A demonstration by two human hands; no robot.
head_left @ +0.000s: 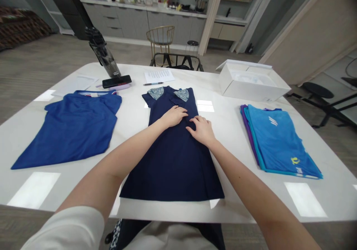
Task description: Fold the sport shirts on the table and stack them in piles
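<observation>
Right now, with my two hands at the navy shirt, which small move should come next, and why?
Probably use the left hand to fold inward the left sleeve of the navy shirt: it sticks out past the body, while no sleeve shows outside the right edge.

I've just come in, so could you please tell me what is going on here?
The person's left hand and right hand rest on a navy garment laid out on the white table. A blue garment lies to its left; a stack of folded clothes sits to its right, near an open white box.
</observation>
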